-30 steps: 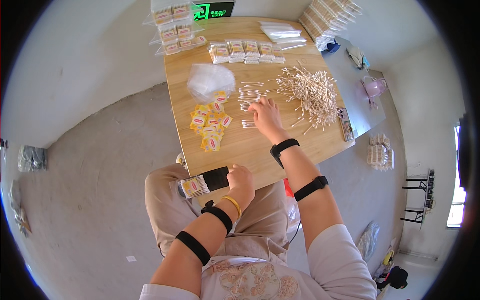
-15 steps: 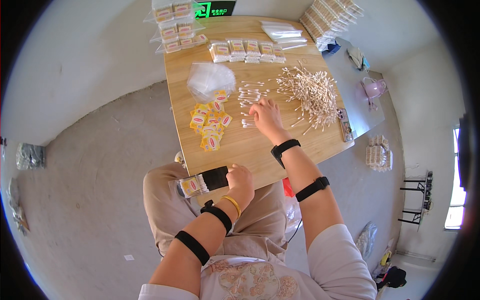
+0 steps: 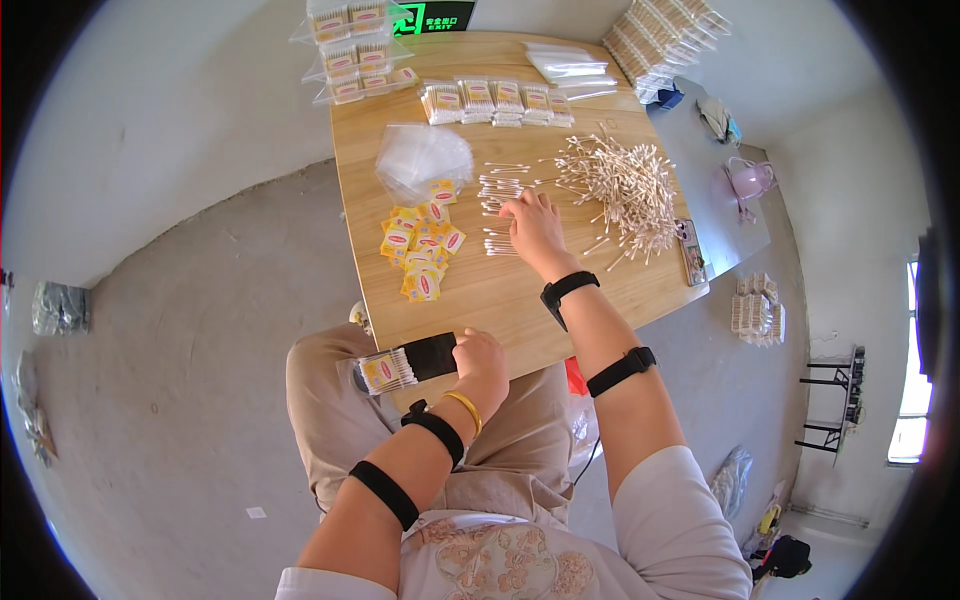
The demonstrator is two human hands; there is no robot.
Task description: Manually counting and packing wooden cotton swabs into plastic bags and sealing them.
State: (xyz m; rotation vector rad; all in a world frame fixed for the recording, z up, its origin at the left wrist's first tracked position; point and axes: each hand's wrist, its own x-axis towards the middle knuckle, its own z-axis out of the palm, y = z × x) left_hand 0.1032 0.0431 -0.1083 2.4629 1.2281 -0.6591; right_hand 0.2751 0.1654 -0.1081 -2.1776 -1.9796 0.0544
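Near the table's front edge my left hand (image 3: 482, 364) is closed on the end of a flat black strip (image 3: 432, 356). At the strip's other end lies a clear bag of cotton swabs (image 3: 387, 371) with a yellow and white card in it. My right hand (image 3: 538, 228) is over the column of sorted cotton swabs (image 3: 499, 190), its fingers bent and pinched at the swabs; the fingertips are partly hidden. To its right spreads a big loose heap of cotton swabs (image 3: 628, 190). Yellow cards (image 3: 424, 250) lie scattered left of the column.
Clear empty bags (image 3: 424, 162) lie behind the cards. Filled swab packs (image 3: 498, 98) stand in a row at the back, with more packs stacked (image 3: 355, 55) at the far left. A phone (image 3: 691, 252) rests at the right edge. Flat plastic sheets (image 3: 570, 68) lie at the back.
My right hand has shifted very slightly at the column of swabs, its fingers still bent there. My left hand and the black strip look unmoved.
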